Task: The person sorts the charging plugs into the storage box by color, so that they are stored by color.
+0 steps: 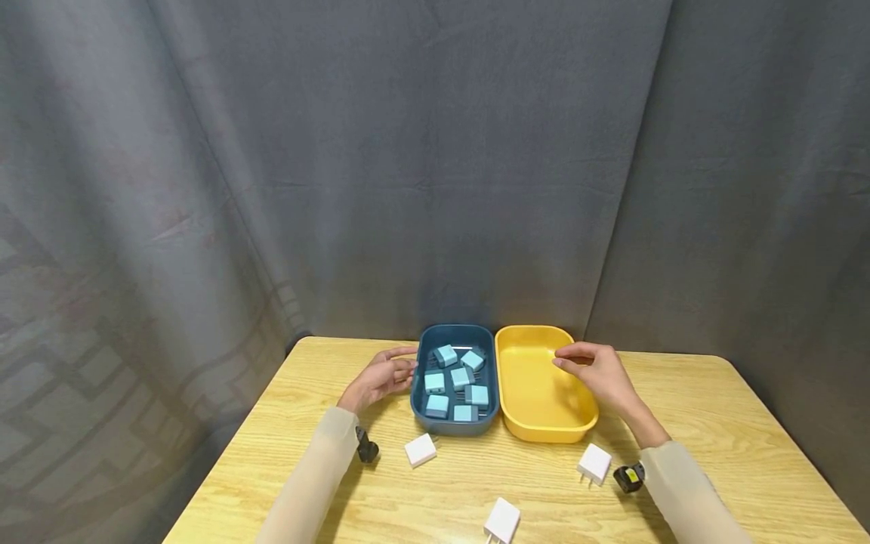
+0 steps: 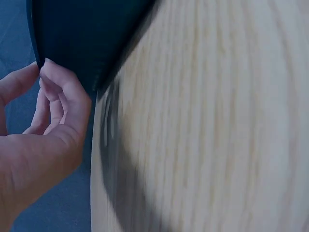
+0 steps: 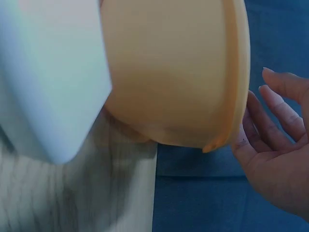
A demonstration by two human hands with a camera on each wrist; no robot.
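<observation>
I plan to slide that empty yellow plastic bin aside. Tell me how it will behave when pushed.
The yellow plastic bin looks moulded and stiff, so it probably keeps its shape. Empty, it is likely light and should slide easily on the smooth wooden table. Low and wide, it seems unlikely to tip.

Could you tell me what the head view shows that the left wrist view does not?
Only the head view shows the yellow tray, the right hand at its far rim, the light blue chargers lying in the blue tray, and three white chargers loose on the table. Only the left wrist view shows the left hand close up, fingertips meeting the blue tray's dark rim. Both share the left hand, the blue tray and the table.
</observation>
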